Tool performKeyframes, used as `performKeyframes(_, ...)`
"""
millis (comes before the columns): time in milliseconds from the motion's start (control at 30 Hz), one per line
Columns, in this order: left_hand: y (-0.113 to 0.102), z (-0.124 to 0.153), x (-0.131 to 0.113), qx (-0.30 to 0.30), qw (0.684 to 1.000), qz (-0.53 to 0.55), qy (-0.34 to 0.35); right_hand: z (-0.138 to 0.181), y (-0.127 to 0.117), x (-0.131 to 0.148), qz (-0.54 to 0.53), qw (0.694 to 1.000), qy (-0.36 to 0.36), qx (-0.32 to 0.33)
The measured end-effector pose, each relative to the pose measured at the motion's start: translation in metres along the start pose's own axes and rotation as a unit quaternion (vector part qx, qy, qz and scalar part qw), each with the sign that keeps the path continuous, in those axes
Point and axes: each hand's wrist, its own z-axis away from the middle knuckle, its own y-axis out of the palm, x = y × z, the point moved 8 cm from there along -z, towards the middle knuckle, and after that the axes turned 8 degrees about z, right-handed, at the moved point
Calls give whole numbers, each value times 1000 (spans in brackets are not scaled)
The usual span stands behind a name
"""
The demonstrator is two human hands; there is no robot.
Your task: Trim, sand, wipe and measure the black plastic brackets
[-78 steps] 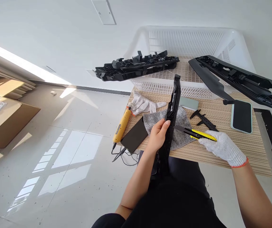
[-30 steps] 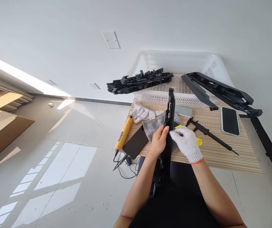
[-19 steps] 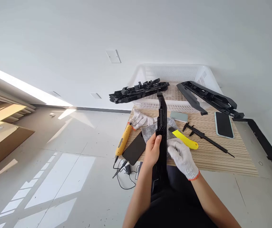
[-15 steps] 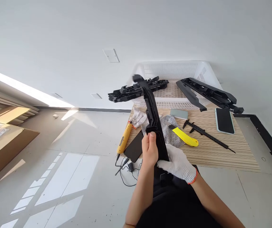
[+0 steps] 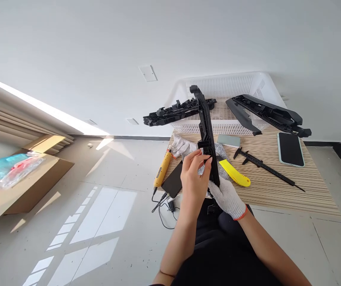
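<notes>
A long black plastic trim piece [image 5: 206, 123] with a hooked top end stands nearly upright in front of me. My right hand [image 5: 226, 197], in a white knit glove with an orange cuff, is wrapped round its lower part. Bare, my left hand [image 5: 194, 174] has its thumb and fingertips pinched together against the middle of the piece; what they pinch is too small to make out. Just behind lies a yellow utility knife [image 5: 235, 174], partly hidden by the piece, on a grey cloth [image 5: 224, 171].
A white plastic basket [image 5: 218, 129] at the table's back bears more black parts [image 5: 170, 113] and a dark trim assembly [image 5: 267, 113]. On the striped table [image 5: 278, 194] are calipers [image 5: 266, 167], phones [image 5: 290, 149], a yellow corded tool [image 5: 162, 169] and another glove [image 5: 182, 145]. A cardboard box [image 5: 39, 186] stands left.
My left hand has shifted from a thumb grip on the trim piece to a fingertip pinch at its middle. The piece is more upright. The whole view has swung slightly left.
</notes>
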Motion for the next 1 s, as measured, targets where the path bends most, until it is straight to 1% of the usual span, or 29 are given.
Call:
performKeyframes(200, 2, -1, 1, -12, 999, -36, 29, 0, 1, -3, 11, 1000, -7, -10)
performKeyframes(333, 1, 2, -4, -30, 995, -71, 57, 0, 1, 0, 19, 999, -22, -12)
performKeyframes(533, 10, 2, -8, -19, 994, -76, 75, 1, -1, 1, 29, 999, -10, -18)
performKeyframes(633, 11, 2, -7, -29, 994, -79, 62, 1, -1, 3, 50, 998, -22, -28)
performKeyframes(833, 10, 2, -3, -52, 995, -83, -15, 2, 2, 1, 73, 995, -53, -48)
performKeyframes(900, 10, 2, -6, -56, 993, -97, -25, 3, 4, -3, 82, 994, -53, -54)
performKeyframes(1000, 11, 2, -9, -52, 991, -123, -21, 5, 6, -7, 98, 991, -59, -65)
